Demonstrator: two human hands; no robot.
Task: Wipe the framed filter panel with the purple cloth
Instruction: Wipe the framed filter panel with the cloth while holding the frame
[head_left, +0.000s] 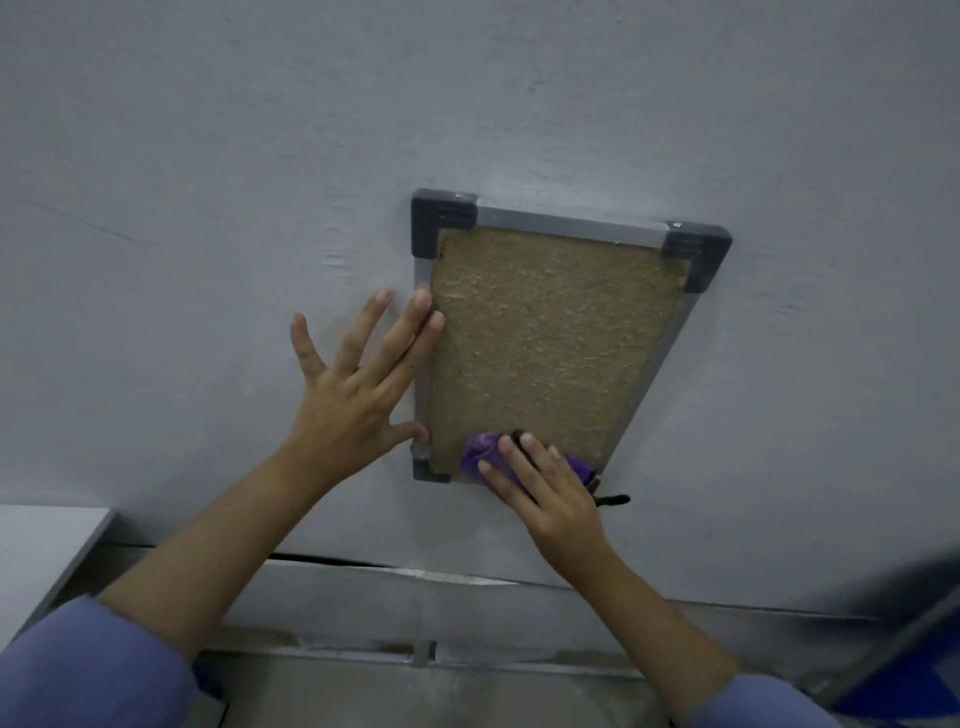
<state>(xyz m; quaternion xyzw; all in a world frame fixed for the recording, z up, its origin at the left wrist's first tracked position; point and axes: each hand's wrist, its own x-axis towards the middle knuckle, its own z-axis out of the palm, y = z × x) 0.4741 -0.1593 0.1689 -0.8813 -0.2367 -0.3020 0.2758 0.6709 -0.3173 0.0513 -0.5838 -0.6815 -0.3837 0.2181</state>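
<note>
The framed filter panel (550, 332) lies flat on a pale grey surface, a tan fibrous sheet inside a grey metal frame with dark corner caps. My left hand (353, 384) is spread flat beside it, two fingertips resting on the left frame rail and the thumb against the lower left corner. My right hand (545, 488) presses the crumpled purple cloth (480, 454) onto the panel's near edge. Most of the cloth is hidden under that hand. The panel's lower right corner is covered by the hand and cloth.
The pale grey tabletop (208, 208) spreads all around the panel. A small black piece (613, 500) sticks out just right of my right hand. A white ledge (47, 540) sits at the lower left, and a blue object (919, 675) at the lower right.
</note>
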